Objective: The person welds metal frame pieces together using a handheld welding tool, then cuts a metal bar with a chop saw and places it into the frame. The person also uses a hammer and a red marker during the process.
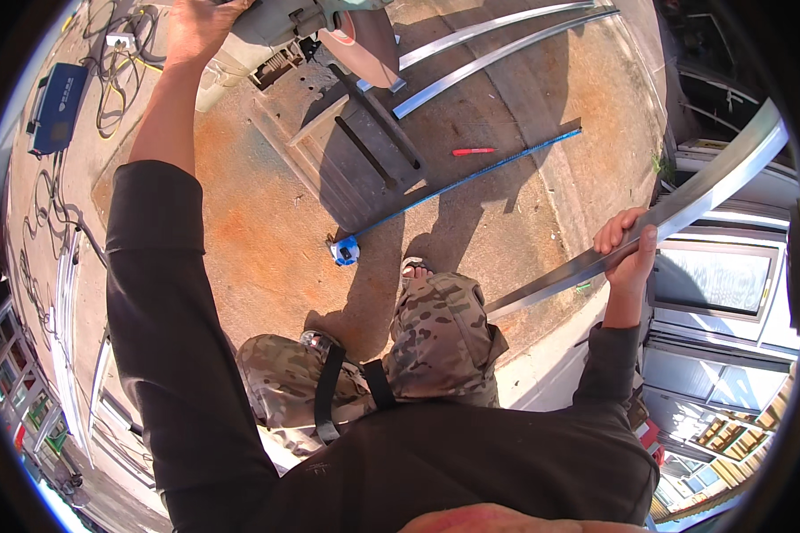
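At the top edge, my left hand (203, 28) is closed on the body of a grey chop saw (280, 22), its fingers partly cut off by the frame. The saw's round disc (361, 44) hangs over its slotted metal base (329, 169). Out to the right, my right hand (629, 249) wraps round a long silvery metal bar (716, 182), which slants from beside my knee up to the far right. On the ground by my feet lies a blue tape measure (345, 250) with its blue blade (480, 176) pulled out. A red marker (474, 152) rests beyond the blade.
Two metal bars (507, 62) lie beyond the saw's disc. At the left are a dark blue case (57, 108), tangled cables (120, 84) and long pale strips (66, 329). Framed window panels (716, 275) stand at the right.
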Demonstrator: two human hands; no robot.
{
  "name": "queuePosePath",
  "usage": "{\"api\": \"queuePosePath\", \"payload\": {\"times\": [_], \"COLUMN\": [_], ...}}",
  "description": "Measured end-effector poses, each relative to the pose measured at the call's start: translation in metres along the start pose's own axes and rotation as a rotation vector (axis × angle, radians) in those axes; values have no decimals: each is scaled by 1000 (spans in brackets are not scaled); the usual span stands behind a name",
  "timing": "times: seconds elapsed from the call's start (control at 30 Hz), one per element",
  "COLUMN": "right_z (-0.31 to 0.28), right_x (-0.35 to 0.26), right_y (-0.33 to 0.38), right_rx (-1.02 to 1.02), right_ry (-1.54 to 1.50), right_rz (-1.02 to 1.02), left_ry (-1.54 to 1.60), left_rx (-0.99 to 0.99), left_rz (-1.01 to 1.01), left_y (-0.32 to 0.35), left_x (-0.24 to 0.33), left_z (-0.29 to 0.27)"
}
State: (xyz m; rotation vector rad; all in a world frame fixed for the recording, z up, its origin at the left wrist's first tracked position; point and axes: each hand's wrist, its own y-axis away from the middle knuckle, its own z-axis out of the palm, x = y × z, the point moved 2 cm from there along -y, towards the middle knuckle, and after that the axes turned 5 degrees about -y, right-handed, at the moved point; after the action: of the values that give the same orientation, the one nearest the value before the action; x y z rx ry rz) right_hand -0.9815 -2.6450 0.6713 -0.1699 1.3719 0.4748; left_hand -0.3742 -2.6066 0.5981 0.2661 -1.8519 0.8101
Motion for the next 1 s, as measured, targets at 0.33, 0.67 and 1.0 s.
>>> {"api": "queuePosePath", "payload": {"times": [0.33, 0.67, 1.0], "right_z": [-35, -55, 65], "right_x": [-144, -121, -21], "right_y": [35, 46, 100], "right_rx": [731, 860, 870], "right_ry": [-28, -321, -141], "right_rz": [-441, -104, 604], "left_ry": [-664, -106, -57], "left_rx": [36, 345, -3], "left_rz": [-285, -747, -1263], "left_y": [-4, 219, 451], "left_x": [0, 110, 361], "left_z": [-11, -84, 0]}}
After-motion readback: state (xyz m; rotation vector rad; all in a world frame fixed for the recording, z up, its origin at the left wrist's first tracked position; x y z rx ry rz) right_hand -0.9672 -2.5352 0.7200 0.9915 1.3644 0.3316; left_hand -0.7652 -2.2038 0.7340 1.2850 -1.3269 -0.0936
